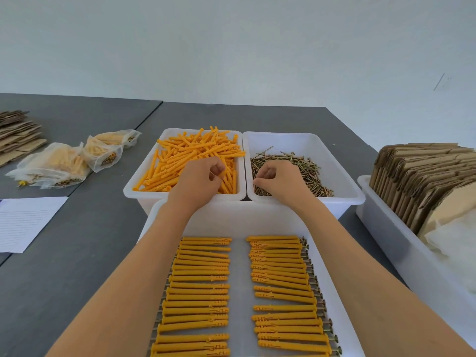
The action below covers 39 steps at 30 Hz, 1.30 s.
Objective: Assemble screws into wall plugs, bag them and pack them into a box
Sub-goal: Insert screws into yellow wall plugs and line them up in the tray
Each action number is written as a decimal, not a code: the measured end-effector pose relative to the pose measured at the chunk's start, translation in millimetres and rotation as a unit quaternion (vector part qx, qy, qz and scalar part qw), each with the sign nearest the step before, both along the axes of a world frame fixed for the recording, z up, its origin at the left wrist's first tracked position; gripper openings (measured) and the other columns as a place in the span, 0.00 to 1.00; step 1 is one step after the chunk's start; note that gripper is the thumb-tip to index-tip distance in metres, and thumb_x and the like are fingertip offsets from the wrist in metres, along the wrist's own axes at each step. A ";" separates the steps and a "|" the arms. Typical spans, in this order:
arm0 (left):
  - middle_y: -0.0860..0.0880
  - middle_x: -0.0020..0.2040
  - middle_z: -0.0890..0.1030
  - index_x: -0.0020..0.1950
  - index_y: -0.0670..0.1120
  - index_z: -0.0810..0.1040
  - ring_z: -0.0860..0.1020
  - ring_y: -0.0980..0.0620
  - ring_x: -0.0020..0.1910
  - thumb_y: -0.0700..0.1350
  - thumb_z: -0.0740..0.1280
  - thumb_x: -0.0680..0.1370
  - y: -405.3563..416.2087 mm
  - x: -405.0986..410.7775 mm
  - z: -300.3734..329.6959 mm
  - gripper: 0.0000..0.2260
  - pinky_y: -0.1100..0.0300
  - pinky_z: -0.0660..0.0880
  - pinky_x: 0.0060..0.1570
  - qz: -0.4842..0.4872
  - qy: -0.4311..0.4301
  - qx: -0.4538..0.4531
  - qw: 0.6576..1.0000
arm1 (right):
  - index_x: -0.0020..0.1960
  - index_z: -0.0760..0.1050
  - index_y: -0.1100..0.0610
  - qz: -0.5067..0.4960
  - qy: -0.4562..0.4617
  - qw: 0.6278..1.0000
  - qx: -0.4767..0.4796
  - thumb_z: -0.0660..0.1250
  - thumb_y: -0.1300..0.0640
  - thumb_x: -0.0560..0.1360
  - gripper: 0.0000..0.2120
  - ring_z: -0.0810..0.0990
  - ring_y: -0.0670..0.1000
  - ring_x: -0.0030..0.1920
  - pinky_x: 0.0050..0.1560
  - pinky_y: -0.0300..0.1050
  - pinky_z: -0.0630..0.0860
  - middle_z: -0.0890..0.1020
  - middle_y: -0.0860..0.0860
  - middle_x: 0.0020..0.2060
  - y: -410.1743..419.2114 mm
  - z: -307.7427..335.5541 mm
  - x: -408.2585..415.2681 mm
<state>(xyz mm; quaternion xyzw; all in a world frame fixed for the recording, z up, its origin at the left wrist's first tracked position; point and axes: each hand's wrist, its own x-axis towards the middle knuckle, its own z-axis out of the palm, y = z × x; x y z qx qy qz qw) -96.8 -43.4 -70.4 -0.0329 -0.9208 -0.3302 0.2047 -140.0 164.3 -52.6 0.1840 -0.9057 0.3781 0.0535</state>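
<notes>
Plugs [198, 161] under left grip [203, 176], perhaps pinched

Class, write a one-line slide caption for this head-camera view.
Left hand picks wall plugs, right hand picks screws; assembled rows below.

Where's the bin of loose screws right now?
In the head view the screw bin sits right of centre on the grey table, directly beside the wall plug bin, with the right hand reaching into it.
</notes>
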 end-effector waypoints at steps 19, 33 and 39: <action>0.55 0.42 0.78 0.50 0.49 0.78 0.73 0.55 0.34 0.50 0.60 0.83 14.2 18.2 1.7 0.09 0.55 0.72 0.28 0.097 0.199 -0.156 0.963 | 0.41 0.79 0.53 -0.038 -0.042 0.984 -0.169 0.65 0.68 0.75 0.12 0.79 0.42 0.31 0.43 0.42 0.80 0.84 0.52 0.35 0.8 9.5 1.1; 0.55 0.40 0.77 0.48 0.49 0.77 0.73 0.55 0.33 0.50 0.60 0.83 15.3 19.3 3.1 0.10 0.57 0.70 0.28 0.111 0.184 -0.140 0.966 | 0.41 0.78 0.53 -0.050 -0.073 0.996 -0.024 0.65 0.66 0.73 0.09 0.78 0.46 0.33 0.42 0.42 0.75 0.81 0.51 0.32 1.2 5.1 -3.7; 0.55 0.39 0.76 0.48 0.50 0.77 0.73 0.55 0.33 0.51 0.59 0.83 14.3 18.5 3.3 0.10 0.58 0.70 0.27 0.116 0.175 -0.145 0.967 | 0.48 0.81 0.70 -0.051 -0.074 0.996 0.026 0.66 0.63 0.77 0.10 0.77 0.54 0.38 0.52 0.50 0.79 0.83 0.66 0.43 2.7 -1.1 -9.2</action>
